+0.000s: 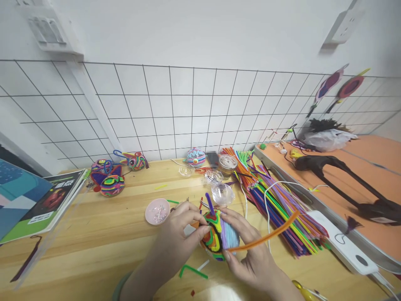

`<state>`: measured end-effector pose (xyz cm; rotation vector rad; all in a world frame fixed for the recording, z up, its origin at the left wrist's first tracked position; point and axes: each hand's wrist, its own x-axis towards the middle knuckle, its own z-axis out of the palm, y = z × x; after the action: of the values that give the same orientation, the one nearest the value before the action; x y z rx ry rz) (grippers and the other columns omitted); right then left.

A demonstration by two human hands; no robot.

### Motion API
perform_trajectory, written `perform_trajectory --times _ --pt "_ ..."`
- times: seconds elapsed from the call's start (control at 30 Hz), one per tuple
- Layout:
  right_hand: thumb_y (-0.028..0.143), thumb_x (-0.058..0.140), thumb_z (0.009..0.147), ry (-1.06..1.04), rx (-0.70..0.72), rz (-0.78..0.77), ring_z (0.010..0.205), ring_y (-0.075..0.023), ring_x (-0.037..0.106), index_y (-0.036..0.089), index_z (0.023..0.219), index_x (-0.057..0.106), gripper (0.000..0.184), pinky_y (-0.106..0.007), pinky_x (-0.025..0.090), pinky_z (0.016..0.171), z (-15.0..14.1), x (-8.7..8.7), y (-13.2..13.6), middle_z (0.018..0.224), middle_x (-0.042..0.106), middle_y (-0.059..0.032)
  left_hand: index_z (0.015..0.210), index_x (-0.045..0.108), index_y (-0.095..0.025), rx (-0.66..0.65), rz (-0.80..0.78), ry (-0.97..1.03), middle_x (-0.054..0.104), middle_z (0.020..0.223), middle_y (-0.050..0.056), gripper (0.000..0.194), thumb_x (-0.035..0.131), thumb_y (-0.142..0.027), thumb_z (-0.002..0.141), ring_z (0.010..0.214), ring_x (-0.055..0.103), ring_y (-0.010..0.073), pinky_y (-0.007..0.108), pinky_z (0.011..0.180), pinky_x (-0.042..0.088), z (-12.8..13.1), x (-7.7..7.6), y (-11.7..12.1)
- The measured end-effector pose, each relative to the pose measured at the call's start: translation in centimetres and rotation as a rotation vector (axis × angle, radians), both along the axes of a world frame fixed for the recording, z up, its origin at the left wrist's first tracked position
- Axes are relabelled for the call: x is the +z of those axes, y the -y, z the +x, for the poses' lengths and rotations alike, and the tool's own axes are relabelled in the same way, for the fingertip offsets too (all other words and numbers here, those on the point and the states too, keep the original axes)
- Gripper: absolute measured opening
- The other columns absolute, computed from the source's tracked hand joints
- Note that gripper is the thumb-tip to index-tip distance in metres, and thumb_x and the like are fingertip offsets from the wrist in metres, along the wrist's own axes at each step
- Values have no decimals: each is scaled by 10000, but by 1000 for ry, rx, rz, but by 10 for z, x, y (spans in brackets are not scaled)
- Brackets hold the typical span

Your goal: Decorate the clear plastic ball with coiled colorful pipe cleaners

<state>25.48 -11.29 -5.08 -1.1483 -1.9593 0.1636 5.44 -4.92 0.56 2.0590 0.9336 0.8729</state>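
A round ornament (231, 235) covered in coloured pipe cleaners is between my two hands. One side is light blue and lilac; the other has curved bands of red, green, yellow and black. My right hand (253, 255) grips its right side, thumb below and fingers over the top. From near that thumb an orange pipe cleaner (272, 235) sticks out to the right. The thumb and forefinger of my left hand (177, 236) close together against the banded side; whether they pinch a strand is hidden. A purple pipe cleaner piece (209, 204) rises from the top.
A pink dish (156, 212) of small beads lies left of my hands. Clear plastic half-spheres (223, 195) sit behind. Bundled pipe cleaners (275, 209) and a white power strip (343, 242) lie right. Finished ornaments (112, 185) and books (52, 200) are left. Green offcuts (192, 271) lie in front.
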Motion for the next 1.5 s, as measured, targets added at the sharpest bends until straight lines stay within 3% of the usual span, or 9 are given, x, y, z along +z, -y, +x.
perform_trajectory --times 0.3,0.43,0.53,0.77,1.0,1.1,1.17,1.33,1.5 --pt "225 564 842 -23 6 -17 1301 -296 431 223 1415 323 621 -486 423 1033 0 -1 1 1398 461 -122 733 568 -202 -76 -83 67 568 790 16 155 514 -221 878 773 533 165 290 729 419 0 -1 -1" --pt "231 549 852 -47 0 -11 1301 -290 427 212 1405 334 594 -481 406 1045 3 -4 2 1399 453 -125 742 538 -198 65 -248 212 521 732 -4 191 490 -311 888 708 506 152 276 658 406 -4 0 -8" --pt "226 545 851 -40 2 4 1306 -285 419 199 1408 330 597 -465 398 1052 4 -4 3 1403 445 -127 748 539 -197 154 -273 255 512 717 -11 187 493 -324 877 694 494 149 274 646 394 -5 -1 -10" --pt "219 604 812 58 18 34 1307 -293 421 175 1425 320 677 -437 429 1020 2 2 2 1413 435 -148 767 606 -189 -13 -180 73 588 841 27 46 587 -207 806 815 517 173 299 740 384 5 -2 1" --pt "213 646 776 30 49 1 1307 -312 429 190 1420 354 707 -447 421 1025 1 -1 4 1415 448 -151 759 552 -185 -111 -346 107 547 795 12 127 537 -269 853 751 500 158 290 691 387 2 -6 -2" --pt "214 643 789 -147 54 -67 1308 -294 435 262 1407 399 666 -438 374 1065 3 -4 7 1411 485 -95 779 543 -184 -108 -482 232 509 717 -14 187 533 -352 859 667 475 137 274 632 386 -3 -9 -10" --pt "246 638 804 -392 46 -178 1258 -281 492 288 1350 492 567 -417 390 1052 5 -4 8 1356 553 -67 762 536 -180 -13 -525 320 487 665 -27 229 550 -393 844 616 453 126 266 598 382 -7 -9 -16" --pt "344 728 694 -1299 -8 -499 887 -253 690 219 981 748 313 -326 559 774 7 11 0 975 752 -61 733 542 -172 241 -520 675 551 692 -3 222 625 -368 795 663 492 130 251 627 407 -15 -5 -27" --pt "459 683 690 -1643 11 -646 720 -259 710 206 842 770 308 -366 576 624 10 28 -11 821 771 -60 671 471 -200 270 -642 986 552 601 1 197 510 -271 850 588 483 144 258 548 398 -15 3 -28"
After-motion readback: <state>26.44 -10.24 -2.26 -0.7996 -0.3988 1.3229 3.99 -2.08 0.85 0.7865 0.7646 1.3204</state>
